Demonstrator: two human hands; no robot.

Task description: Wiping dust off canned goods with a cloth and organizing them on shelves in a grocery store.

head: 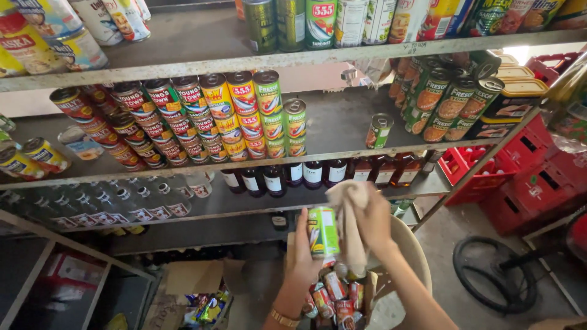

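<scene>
Cans (333, 299) piled below; left hand (302, 256) wrapped round green can (322, 231), rigid, smooth, slippery, best held mid-body; right hand (373, 223) clutches soft cloth (348, 208).

Grey metal shelving (342, 56), concrete floor (446, 238), red crates (538, 177)

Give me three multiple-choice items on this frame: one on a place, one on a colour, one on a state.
1. Where does the lone green can stand?
A. On the middle shelf, apart from the stacked rows
B. On the floor
C. On the top shelf

2. What colour is the label of the can in the left hand?
A. Blue
B. Mostly green
C. Black

3. What does the right hand hold?
A. Nothing
B. A bottle
C. A beige cloth, pressed to the held can

Answers: 1 A, it stands alone right of the stacks. 2 B, green wraps the can. 3 C, cloth bunched in the fingers beside the can.
</scene>
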